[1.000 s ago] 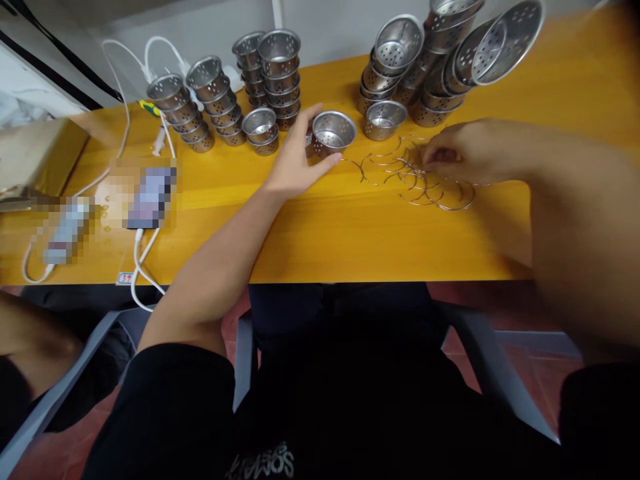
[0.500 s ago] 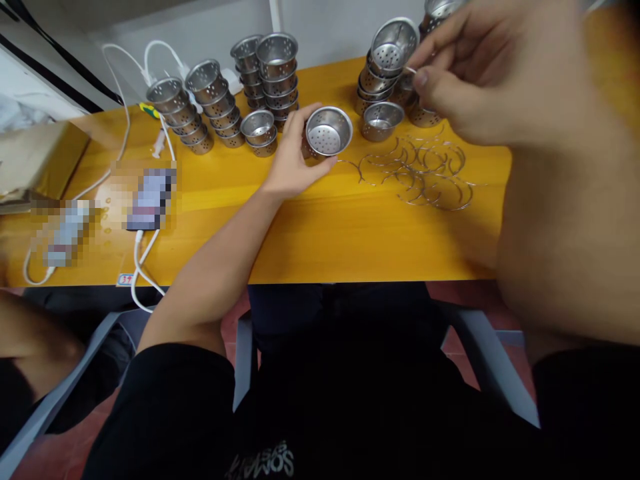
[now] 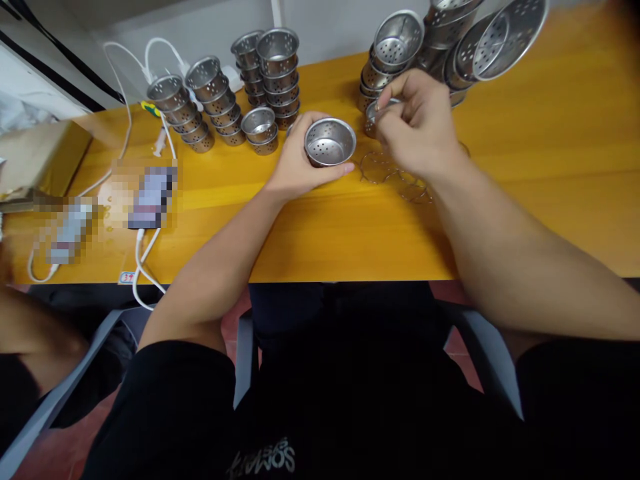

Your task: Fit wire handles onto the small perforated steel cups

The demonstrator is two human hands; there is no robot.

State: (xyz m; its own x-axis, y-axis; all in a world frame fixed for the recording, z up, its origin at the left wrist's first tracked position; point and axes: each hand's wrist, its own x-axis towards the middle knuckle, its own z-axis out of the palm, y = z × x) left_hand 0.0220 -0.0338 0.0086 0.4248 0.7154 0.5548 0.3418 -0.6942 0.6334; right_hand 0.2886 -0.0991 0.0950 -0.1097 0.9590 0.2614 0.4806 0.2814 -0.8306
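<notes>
My left hand (image 3: 303, 160) is closed around a perforated metal strainer basket (image 3: 330, 142), thumb along its near side and its open mouth tilted toward me. To the right, my right hand (image 3: 417, 123) is raised with thumb and fingers pinched together. Whatever sits between those fingertips is too small to make out. Behind the fingers, another strainer basket (image 3: 371, 120) stands on the table, partly hidden. Several thin curved wires (image 3: 375, 167) lie loose below my right hand, which covers part of them.
Stacked strainer baskets (image 3: 277, 67) stand at the back left, with more stacks (image 3: 399, 41) at the back right, some leaning. Two charging phones (image 3: 153, 198) with white cables lie on the wooden table (image 3: 350, 247). A cardboard box (image 3: 50, 163) and another person's arm (image 3: 35, 327) are at left.
My right hand has come down and left from the right-hand stacks, uncovering the leaning baskets there. The strainer basket in my left hand has tilted and shifted slightly lower.
</notes>
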